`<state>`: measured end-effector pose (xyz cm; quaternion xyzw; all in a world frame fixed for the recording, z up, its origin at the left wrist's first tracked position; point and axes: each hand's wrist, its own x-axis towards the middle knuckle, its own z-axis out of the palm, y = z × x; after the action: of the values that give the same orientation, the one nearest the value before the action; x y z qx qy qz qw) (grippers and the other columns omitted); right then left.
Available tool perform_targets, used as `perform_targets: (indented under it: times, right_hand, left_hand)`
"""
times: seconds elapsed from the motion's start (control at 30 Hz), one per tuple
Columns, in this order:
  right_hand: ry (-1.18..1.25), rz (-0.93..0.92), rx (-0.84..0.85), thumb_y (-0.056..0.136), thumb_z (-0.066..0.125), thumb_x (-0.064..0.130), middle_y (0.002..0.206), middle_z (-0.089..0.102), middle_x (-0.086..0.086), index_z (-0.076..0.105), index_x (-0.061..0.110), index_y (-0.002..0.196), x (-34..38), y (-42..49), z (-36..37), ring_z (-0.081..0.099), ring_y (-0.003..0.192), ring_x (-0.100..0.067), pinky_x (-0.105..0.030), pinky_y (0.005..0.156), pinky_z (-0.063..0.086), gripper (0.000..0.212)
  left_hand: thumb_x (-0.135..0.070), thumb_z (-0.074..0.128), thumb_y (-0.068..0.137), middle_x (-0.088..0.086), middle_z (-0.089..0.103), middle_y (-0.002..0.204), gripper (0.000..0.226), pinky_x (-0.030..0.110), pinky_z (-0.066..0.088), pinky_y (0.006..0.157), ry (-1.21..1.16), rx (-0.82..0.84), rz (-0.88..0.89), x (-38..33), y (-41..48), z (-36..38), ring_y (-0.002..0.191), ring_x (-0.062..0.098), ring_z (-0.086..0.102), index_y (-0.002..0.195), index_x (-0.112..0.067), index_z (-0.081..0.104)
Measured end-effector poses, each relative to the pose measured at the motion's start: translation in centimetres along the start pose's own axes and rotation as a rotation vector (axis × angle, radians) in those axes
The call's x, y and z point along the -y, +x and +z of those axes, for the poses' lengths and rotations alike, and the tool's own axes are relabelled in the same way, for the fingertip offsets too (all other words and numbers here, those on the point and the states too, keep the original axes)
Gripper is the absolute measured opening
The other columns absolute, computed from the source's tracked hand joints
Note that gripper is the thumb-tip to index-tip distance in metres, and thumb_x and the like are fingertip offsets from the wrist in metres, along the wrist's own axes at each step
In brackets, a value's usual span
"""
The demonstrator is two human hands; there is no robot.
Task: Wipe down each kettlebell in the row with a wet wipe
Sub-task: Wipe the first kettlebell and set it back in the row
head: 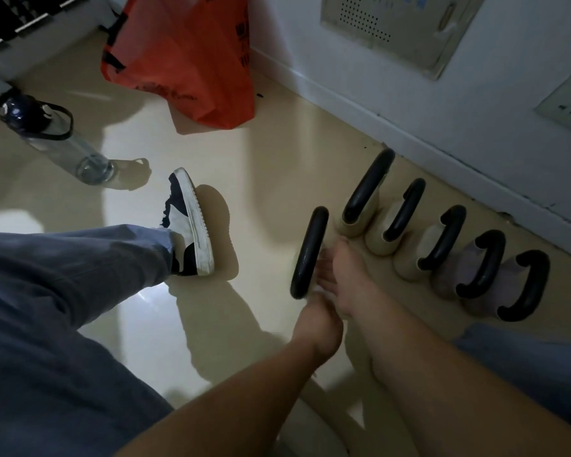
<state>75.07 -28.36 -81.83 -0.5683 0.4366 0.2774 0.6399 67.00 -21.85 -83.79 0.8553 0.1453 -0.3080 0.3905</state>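
Six kettlebells in a row along the white baseboard (pixel 393 103), running from centre frame down toward the lower right, all with black handles. Nearest-left kettlebell (pixel 310 252) at the head of the row, its body hidden behind both hands, only the black handle loop showing. Left hand (pixel 314 319) low at the handle's near end, fingers curled down around something white, apparently the wet wipe (pixel 320 289), though blurred and mostly covered. Right hand (pixel 346 278) just beside it and touching it, fingers stretched forward and relaxed against the kettlebell's body, between this bell and the next cream kettlebell (pixel 360 206). Hands close together, forearms crossing up from the bottom edge. Further right, two more cream bells, then two greyish-purple ones (pixel 475 275) nearest the lower right.

Blue-trousered leg and a navy-and-white sneaker (pixel 188 222) left of centre on the glossy cream floor (pixel 139 308). Clear water bottle (pixel 56 136) at upper left; orange plastic bag (pixel 185 57) at top centre.
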Motion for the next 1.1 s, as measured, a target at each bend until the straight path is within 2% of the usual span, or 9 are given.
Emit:
perform_targets:
  times: [0.1,0.2,0.3,0.4,0.6,0.7,0.87,0.97,1.1]
  right_hand:
    - [-0.012,-0.041,-0.002,0.108,0.031,0.053,0.104,0.070,-0.007,0.068,0.012,0.114,0.1,0.5,-1.0,0.063,0.088,-0.020,-0.032,0.066,0.049,0.055]
    - [-0.002,-0.088,0.001,0.108,0.033,0.050,0.105,0.069,-0.008,0.068,0.010,0.113,0.0,0.9,-1.1,0.063,0.090,-0.022,-0.038,0.084,0.053,0.053]
    - [0.014,-0.070,0.034,0.105,0.038,0.049,0.102,0.065,-0.011,0.066,0.009,0.116,0.2,0.4,-0.3,0.061,0.091,-0.028,-0.039,0.082,0.054,0.050]
    - [-0.002,-0.091,0.022,0.100,0.043,0.051,0.107,0.074,-0.010,0.069,0.014,0.113,0.4,0.5,0.4,0.068,0.095,-0.029,-0.041,0.083,0.057,0.047]
    - [0.010,-0.050,-0.004,0.103,0.046,0.045,0.121,0.072,-0.016,0.067,0.014,0.112,1.1,1.2,0.1,0.069,0.105,-0.031,-0.040,0.084,0.056,0.039]
    - [0.027,-0.008,0.027,0.105,0.043,0.046,0.115,0.075,-0.013,0.069,0.012,0.115,1.2,1.9,0.0,0.071,0.107,-0.031,-0.042,0.092,0.057,0.043]
    - [0.026,0.051,0.158,0.100,0.055,0.051,0.102,0.079,-0.009,0.076,0.014,0.110,1.6,2.9,0.3,0.074,0.094,-0.025,-0.038,0.088,0.059,0.044]
    - [0.017,0.097,0.196,0.095,0.059,0.053,0.095,0.079,-0.010,0.077,0.016,0.105,1.9,3.3,0.5,0.075,0.088,-0.028,-0.040,0.086,0.060,0.042]
    - [0.058,0.136,0.198,0.094,0.056,0.042,0.061,0.064,-0.003,0.070,0.015,0.091,2.4,3.5,0.7,0.062,0.053,-0.018,-0.029,0.059,0.051,0.031]
  left_hand:
    - [-0.026,0.038,0.104,0.020,0.063,0.123,0.036,0.036,0.049,0.096,-0.064,0.161,-0.087,1.5,1.4,-0.8,0.117,0.038,0.060,0.126,-0.003,0.056]
    - [-0.034,0.040,0.104,0.017,0.063,0.126,0.041,0.038,0.050,0.096,0.031,0.323,-0.250,4.6,1.2,-2.1,0.111,0.031,0.061,0.125,-0.003,0.059]
    - [-0.021,0.047,0.097,0.015,0.066,0.112,0.029,0.036,0.056,0.085,-0.045,0.058,-0.398,6.0,2.5,-4.4,0.100,0.032,0.066,0.117,-0.006,0.062]
    - [-0.022,0.043,0.082,0.020,0.069,0.100,0.025,0.044,0.057,0.080,-0.252,-0.119,-0.328,4.3,3.9,-6.8,0.093,0.042,0.067,0.093,-0.013,0.063]
    - [-0.036,0.052,0.087,0.006,0.054,0.068,0.033,0.031,0.040,0.060,-0.262,-0.168,-0.135,-0.7,5.9,-9.5,0.062,0.021,0.048,0.072,-0.006,0.054]
    - [-0.052,0.061,0.088,0.013,0.061,0.072,0.047,0.032,0.049,0.057,-0.344,-0.129,-0.182,-1.3,7.6,-10.3,0.064,0.026,0.059,0.078,-0.007,0.061]
    - [-0.024,0.064,0.088,0.027,0.073,0.093,0.035,0.050,0.062,0.073,-0.542,0.179,-0.228,-2.7,8.0,-10.4,0.082,0.042,0.072,0.103,0.008,0.068]
    - [-0.044,0.042,0.106,0.032,0.067,0.087,0.060,0.029,0.052,0.044,-0.744,0.247,-0.361,-3.7,7.5,-10.4,0.061,0.036,0.069,0.105,0.012,0.064]
    - [-0.036,0.043,0.106,0.029,0.067,0.078,0.055,0.035,0.059,0.049,-0.750,0.175,-0.407,-5.3,7.6,-10.8,0.061,0.036,0.067,0.112,0.015,0.061]
